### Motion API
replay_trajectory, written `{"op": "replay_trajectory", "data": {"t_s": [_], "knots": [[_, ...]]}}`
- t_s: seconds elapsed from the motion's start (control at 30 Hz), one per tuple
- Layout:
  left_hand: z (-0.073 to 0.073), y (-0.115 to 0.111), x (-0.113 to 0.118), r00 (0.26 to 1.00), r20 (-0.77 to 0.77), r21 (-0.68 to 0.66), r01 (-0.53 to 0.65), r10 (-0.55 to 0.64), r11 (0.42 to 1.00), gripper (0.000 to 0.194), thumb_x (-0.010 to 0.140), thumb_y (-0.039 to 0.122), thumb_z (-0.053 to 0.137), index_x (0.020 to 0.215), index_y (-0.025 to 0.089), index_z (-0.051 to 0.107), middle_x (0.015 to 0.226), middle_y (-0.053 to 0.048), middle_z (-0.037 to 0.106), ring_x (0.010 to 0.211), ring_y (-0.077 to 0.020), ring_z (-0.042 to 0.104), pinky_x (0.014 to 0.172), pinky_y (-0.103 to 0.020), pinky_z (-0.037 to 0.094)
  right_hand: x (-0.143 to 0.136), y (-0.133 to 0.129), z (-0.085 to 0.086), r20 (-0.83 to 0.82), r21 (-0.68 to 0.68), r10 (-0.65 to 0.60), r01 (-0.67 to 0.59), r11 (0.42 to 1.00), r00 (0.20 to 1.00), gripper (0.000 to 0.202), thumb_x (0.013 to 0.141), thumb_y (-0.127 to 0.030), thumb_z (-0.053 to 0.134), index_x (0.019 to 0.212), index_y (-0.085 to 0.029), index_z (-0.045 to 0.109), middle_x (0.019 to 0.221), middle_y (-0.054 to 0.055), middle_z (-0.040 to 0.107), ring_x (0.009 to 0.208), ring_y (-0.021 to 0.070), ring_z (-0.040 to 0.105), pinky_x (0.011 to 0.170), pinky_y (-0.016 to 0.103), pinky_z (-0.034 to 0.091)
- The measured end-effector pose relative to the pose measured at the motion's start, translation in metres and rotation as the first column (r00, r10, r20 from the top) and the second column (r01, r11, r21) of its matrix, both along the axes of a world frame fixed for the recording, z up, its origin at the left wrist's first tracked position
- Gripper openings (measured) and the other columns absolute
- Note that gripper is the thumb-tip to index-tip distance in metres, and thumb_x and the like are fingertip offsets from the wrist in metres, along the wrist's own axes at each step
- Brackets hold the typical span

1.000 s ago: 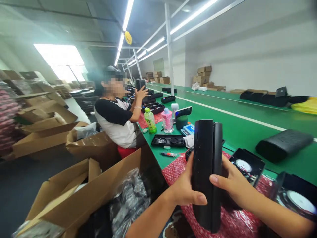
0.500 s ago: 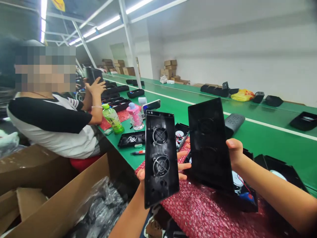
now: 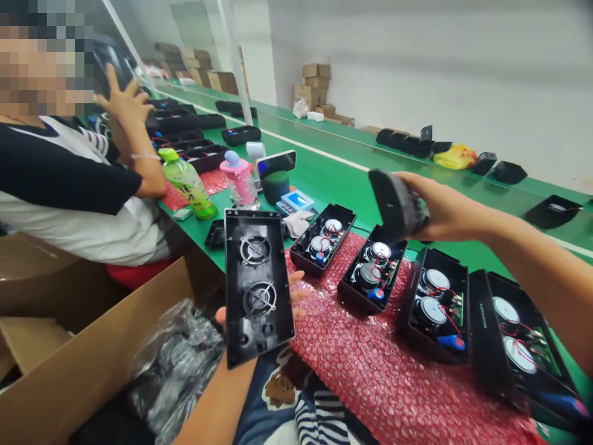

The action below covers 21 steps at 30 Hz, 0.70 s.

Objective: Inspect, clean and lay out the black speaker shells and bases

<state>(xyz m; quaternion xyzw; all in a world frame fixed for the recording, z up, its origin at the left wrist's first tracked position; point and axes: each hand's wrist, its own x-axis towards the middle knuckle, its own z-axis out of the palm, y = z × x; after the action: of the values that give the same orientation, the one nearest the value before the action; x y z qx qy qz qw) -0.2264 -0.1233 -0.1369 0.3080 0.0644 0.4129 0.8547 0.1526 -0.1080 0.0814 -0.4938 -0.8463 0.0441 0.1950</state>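
My left hand (image 3: 300,295) grips a black speaker panel (image 3: 259,272) from behind. The panel stands nearly upright, showing two round grilles with cross-shaped ribs and small holes at its lower end. To the right, my right hand (image 3: 438,201) is raised over the bench, closed around a dark speaker housing (image 3: 391,207). Its flat end faces left, and my hand hides much of it. Below lie open black speaker boxes, the nearest being one box (image 3: 373,269) with two round drivers, red wires and a blue part inside.
Red bubble wrap (image 3: 352,358) lies under the boxes on the green bench (image 3: 333,176). A green bottle (image 3: 188,182), a pink-topped bottle (image 3: 239,182) and a phone (image 3: 278,162) stand at left. A seated co-worker (image 3: 69,167) is beside a cardboard box (image 3: 139,315).
The view has tilted down and shifted right. My right hand moved up and away from the panel in my left hand. It showed a broad flat face before; now a housing's end shows.
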Motion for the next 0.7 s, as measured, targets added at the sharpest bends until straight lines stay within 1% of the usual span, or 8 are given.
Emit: {"op": "replay_trajectory", "data": {"t_s": [0.03, 0.1, 0.17, 0.27, 0.33, 0.43, 0.57, 0.7], "knots": [[-0.007, -0.006, 0.0, 0.999, 0.024, -0.033, -0.037, 0.037, 0.999, 0.119, 0.054, 0.079, 0.077, 0.149, 0.015, 0.044, 0.139, -0.023, 0.059, 0.123, -0.0429, 0.061, 0.09, -0.05, 0.057, -0.004, 0.01, -0.001, 0.105, 0.029, 0.052, -0.056, 0.998, 0.993, 0.094, 0.065, -0.013, 0.074, 0.151, -0.009, 0.036, 0.145, 0.021, 0.047, 0.133, 0.0354, 0.046, 0.116, 0.047, 0.037], [-0.017, -0.017, 0.005, 0.989, 0.092, -0.073, -0.112, 0.119, 0.991, 0.103, 0.065, 0.073, 0.074, 0.15, 0.023, 0.043, 0.144, -0.017, 0.057, 0.13, -0.0392, 0.057, 0.104, -0.05, 0.052, -0.02, 0.032, -0.008, 0.268, 0.011, 0.158, -0.166, 0.986, 0.95, 0.096, 0.065, -0.007, 0.07, 0.153, -0.012, 0.032, 0.151, 0.02, 0.041, 0.139, 0.0353, 0.04, 0.118, 0.05, 0.035], [-0.022, -0.025, 0.011, 0.957, 0.114, -0.137, -0.25, 0.266, 0.958, 0.092, 0.073, 0.073, 0.067, 0.149, 0.026, 0.045, 0.142, -0.013, 0.06, 0.131, -0.0378, 0.057, 0.111, -0.054, 0.045, -0.041, 0.052, -0.021, 0.388, -0.054, 0.244, -0.242, 0.969, 0.889, 0.099, 0.063, -0.001, 0.066, 0.154, -0.014, 0.03, 0.154, 0.019, 0.037, 0.143, 0.0356, 0.035, 0.119, 0.053, 0.034], [-0.023, -0.028, 0.018, 0.93, 0.077, -0.195, -0.339, 0.359, 0.92, 0.09, 0.073, 0.074, 0.065, 0.148, 0.027, 0.047, 0.14, -0.011, 0.062, 0.133, -0.0388, 0.055, 0.113, -0.057, 0.042, -0.075, 0.078, -0.041, 0.526, -0.192, 0.353, -0.296, 0.936, 0.774, 0.095, 0.066, 0.006, 0.061, 0.155, -0.012, 0.03, 0.156, 0.019, 0.035, 0.146, 0.0357, 0.032, 0.117, 0.054, 0.037], [-0.022, -0.028, 0.019, 0.933, 0.043, -0.206, -0.341, 0.357, 0.917, 0.088, 0.074, 0.071, 0.066, 0.147, 0.025, 0.049, 0.14, -0.012, 0.062, 0.134, -0.0385, 0.054, 0.113, -0.055, 0.042, -0.092, 0.092, -0.053, 0.586, -0.256, 0.398, -0.305, 0.918, 0.706, 0.091, 0.069, 0.007, 0.058, 0.154, -0.012, 0.033, 0.155, 0.019, 0.037, 0.145, 0.0364, 0.033, 0.113, 0.054, 0.043], [-0.019, -0.029, 0.018, 0.954, 0.009, -0.205, -0.291, 0.299, 0.935, 0.087, 0.074, 0.068, 0.069, 0.146, 0.022, 0.05, 0.137, -0.013, 0.064, 0.13, -0.0378, 0.057, 0.111, -0.052, 0.046, -0.104, 0.109, -0.064, 0.651, -0.281, 0.41, -0.299, 0.912, 0.639, 0.087, 0.07, 0.007, 0.056, 0.152, -0.015, 0.037, 0.154, 0.017, 0.041, 0.143, 0.0369, 0.037, 0.105, 0.055, 0.048], [-0.016, -0.032, 0.015, 0.983, 0.011, -0.21, -0.177, 0.183, 0.962, 0.091, 0.07, 0.067, 0.074, 0.145, 0.021, 0.052, 0.132, -0.014, 0.067, 0.117, -0.0368, 0.066, 0.102, -0.048, 0.054, -0.104, 0.125, -0.074, 0.662, -0.285, 0.425, -0.318, 0.904, 0.617, 0.086, 0.069, 0.005, 0.058, 0.151, -0.015, 0.04, 0.15, 0.017, 0.046, 0.139, 0.0364, 0.042, 0.103, 0.055, 0.049], [-0.015, -0.033, 0.014, 0.988, 0.04, -0.219, -0.136, 0.148, 0.966, 0.095, 0.068, 0.068, 0.076, 0.147, 0.023, 0.049, 0.126, -0.013, 0.07, 0.113, -0.036, 0.068, 0.098, -0.046, 0.056, -0.102, 0.13, -0.081, 0.67, -0.304, 0.434, -0.311, 0.901, 0.603, 0.09, 0.065, 0.004, 0.059, 0.151, -0.014, 0.04, 0.149, 0.017, 0.047, 0.138, 0.0362, 0.044, 0.101, 0.054, 0.051]]}}
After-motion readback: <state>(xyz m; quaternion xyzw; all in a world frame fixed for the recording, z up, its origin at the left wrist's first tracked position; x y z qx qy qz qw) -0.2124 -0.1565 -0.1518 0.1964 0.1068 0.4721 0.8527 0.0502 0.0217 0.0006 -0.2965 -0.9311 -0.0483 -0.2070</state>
